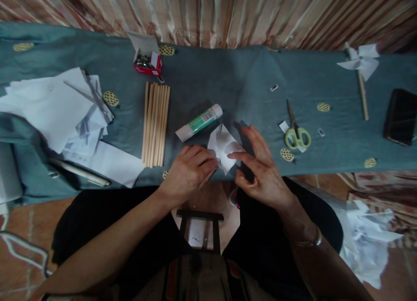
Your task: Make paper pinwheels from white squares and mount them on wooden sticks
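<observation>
A small white paper pinwheel [223,145] with curled blades lies at the table's front edge, between my hands. My left hand [192,168] grips its left side, with the fingers pressed together. Over its right side my right hand [260,168] is spread, one fingertip touching the paper and the others apart. Just behind the pinwheel lies a green and white glue stick [203,122]. Several wooden sticks [155,125] lie side by side to the left. Green-handled scissors [296,131] rest to the right of my right hand.
A red box [147,64] of small metal pieces stands open at the back. White paper sheets [48,105] and a pen [81,173] lie left. A finished pinwheel [361,63] on a stick and a dark phone [400,116] lie right. Paper scraps [368,231] fill a bag below.
</observation>
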Demonstrator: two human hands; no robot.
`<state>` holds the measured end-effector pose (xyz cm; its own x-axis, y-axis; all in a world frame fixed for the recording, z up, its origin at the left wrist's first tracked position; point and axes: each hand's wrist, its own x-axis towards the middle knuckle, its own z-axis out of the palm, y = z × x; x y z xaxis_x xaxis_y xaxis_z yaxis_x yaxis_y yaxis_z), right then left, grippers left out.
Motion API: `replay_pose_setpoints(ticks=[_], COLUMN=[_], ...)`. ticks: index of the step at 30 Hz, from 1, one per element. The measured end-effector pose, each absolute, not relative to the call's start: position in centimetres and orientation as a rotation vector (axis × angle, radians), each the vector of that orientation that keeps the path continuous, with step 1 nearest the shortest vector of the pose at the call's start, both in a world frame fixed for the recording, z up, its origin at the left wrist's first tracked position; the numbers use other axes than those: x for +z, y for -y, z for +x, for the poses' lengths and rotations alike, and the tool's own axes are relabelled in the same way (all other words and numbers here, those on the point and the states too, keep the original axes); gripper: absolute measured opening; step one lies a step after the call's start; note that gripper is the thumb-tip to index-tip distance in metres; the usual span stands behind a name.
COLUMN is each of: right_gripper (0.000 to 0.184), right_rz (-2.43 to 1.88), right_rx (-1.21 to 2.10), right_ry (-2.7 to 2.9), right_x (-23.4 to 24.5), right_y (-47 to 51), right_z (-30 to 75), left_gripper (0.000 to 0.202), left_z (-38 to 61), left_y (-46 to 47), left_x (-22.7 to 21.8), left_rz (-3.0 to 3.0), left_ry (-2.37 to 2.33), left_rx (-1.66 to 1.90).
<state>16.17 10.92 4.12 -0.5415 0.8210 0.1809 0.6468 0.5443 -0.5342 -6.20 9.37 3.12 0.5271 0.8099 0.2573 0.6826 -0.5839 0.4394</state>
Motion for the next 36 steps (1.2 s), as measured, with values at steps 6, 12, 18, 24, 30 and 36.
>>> replay_pose_setpoints(ticks=[6,12,18,24,30,36], right_gripper=[0.033,0.022,0.022,0.012,0.009,0.012], right_rz=[-1.226,-1.237,-1.200,-1.218,-1.223,-1.283], right_rx=[0.555,0.537,0.508,0.587,0.605,0.550], right_ry=[2.420,2.402,2.333,2.194,2.130,2.101], right_x=[3.9,3.8,3.5,2.7,2.1,1.7], right_y=[-10.7,-10.7,-10.6,-10.6,-10.8,-10.7], right_z=[16.0,16.1,15.6,14.6,13.5,13.0], left_gripper=[0.016,0.016,0.016,0.014,0.015,0.017], left_z=[-6.1,-6.3,-6.1,-6.0,-5.8,-5.7], left_y=[-9.2,-9.2,-9.3,-9.5,-9.6,-9.6], left_x=[3.0,3.0,2.8,2.3,2.1,2.1], left_rz=[2.487,2.397,2.348,2.320,2.281,2.215], left_ry=[-1.235,-1.267,-1.267,-1.310,-1.335,-1.365], left_rx=[0.696,0.725,0.788,0.809,0.809,0.804])
